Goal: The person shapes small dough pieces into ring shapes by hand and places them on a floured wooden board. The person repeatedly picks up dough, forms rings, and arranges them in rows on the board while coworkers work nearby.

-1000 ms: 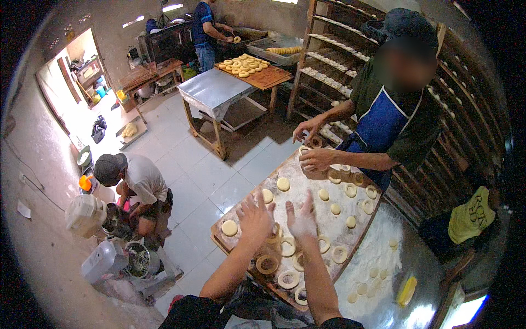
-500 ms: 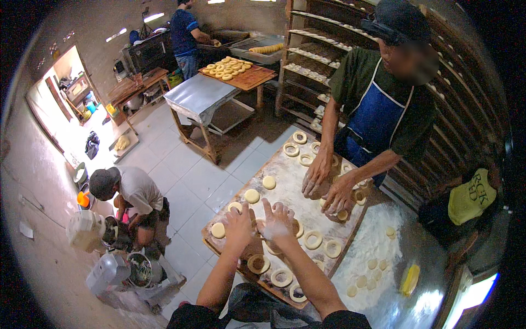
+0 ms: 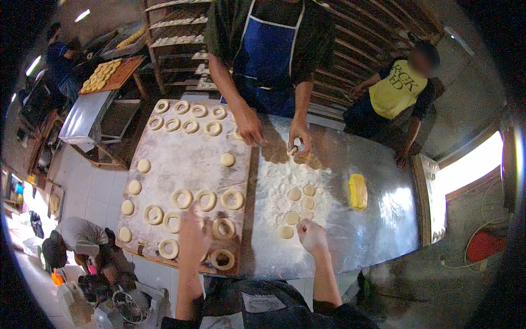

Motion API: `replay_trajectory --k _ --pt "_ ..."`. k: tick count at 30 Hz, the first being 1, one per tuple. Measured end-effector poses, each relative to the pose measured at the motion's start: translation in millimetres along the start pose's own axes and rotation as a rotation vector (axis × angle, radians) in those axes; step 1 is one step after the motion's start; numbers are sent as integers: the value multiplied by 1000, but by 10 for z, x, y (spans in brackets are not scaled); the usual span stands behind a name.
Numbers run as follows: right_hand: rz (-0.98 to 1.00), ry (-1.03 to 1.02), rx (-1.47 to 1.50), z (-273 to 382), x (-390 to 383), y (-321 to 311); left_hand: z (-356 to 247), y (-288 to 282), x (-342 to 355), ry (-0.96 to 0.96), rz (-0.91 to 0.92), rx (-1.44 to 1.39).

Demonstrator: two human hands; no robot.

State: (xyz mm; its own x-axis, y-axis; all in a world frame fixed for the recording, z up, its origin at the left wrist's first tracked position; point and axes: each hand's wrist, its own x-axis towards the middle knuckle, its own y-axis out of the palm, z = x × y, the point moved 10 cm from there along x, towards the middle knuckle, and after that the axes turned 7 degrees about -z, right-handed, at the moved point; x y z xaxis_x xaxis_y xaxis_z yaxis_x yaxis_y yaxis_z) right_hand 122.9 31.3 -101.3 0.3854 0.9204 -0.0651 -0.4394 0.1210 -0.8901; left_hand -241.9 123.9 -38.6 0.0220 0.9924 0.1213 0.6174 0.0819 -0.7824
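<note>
My left hand point(image 3: 194, 230), smeared by motion, is over the wooden board point(image 3: 150, 148) among pale dough rings point(image 3: 205, 200); its fingers are unclear. Small dough discs point(image 3: 143, 165) also lie on the board. My right hand point(image 3: 312, 236) is closed, fingertips pinched beside flat dough discs point(image 3: 293, 194) on the floured steel tabletop point(image 3: 386, 219); what it holds, if anything, is hidden. Opposite me, a co-worker's right hand point(image 3: 252, 130) is at the board's right edge and their left hand point(image 3: 299, 141) grips a small object over the flour.
A yellow block point(image 3: 357, 191) lies on the steel. Beyond are racks point(image 3: 175, 41), a person in yellow point(image 3: 402, 88), a side table point(image 3: 87, 123) with a doughnut tray point(image 3: 112, 74) and a worker point(image 3: 60, 66). A crouching person point(image 3: 82, 236) works by buckets at lower left.
My view has swung right. My right hand has moved from the board to the floured steel and closed. The co-worker's hands have shifted off the board's middle toward the steel.
</note>
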Motion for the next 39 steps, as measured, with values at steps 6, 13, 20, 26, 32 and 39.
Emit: replay_trajectory --k 6,13,20,26,32,39 --pt "68 -128 -112 242 -90 328 -1039 1225 -587 148 287 -230" --pt "282 -9 719 60 -162 32 -1368 1505 -829 -135 383 -481" --pt "63 13 526 -99 -98 -308 -2002 1265 -867 48 292 -507" --pt "236 -149 1194 73 -85 -166 -2286 1055 -893 366 -188 -327" --pt "573 99 2092 205 -155 -213 -1996 1303 -960 74 173 -1417" --pt "503 56 1868 939 -315 -221 -1521 963 -913 153 -175 -618"
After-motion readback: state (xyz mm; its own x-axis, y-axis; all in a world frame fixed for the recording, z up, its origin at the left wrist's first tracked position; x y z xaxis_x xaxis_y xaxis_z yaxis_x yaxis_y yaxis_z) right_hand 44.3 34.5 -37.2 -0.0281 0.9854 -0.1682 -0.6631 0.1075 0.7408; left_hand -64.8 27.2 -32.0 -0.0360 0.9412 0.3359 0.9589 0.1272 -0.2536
